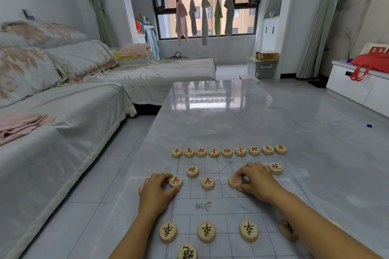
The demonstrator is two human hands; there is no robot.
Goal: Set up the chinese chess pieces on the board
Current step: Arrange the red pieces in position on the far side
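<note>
A clear chess board sheet (219,206) lies on the glossy grey table (221,111). Round wooden pieces stand on it. Several red-lettered pieces form the far row (227,152), with two red cannons (192,171) (276,168) in front of it. My left hand (156,188) pinches a red soldier (176,181) at the board's left edge. My right hand (257,180) pinches another red soldier (234,182) near the middle. A third red soldier (207,182) stands free between them. Black soldiers (206,231) line the near side, one partly hidden by my right forearm.
A sofa (63,101) with cushions runs along the left of the table. A white cabinet (357,88) with a red bag (370,63) stands at the right. A window with hanging clothes (204,17) is at the back.
</note>
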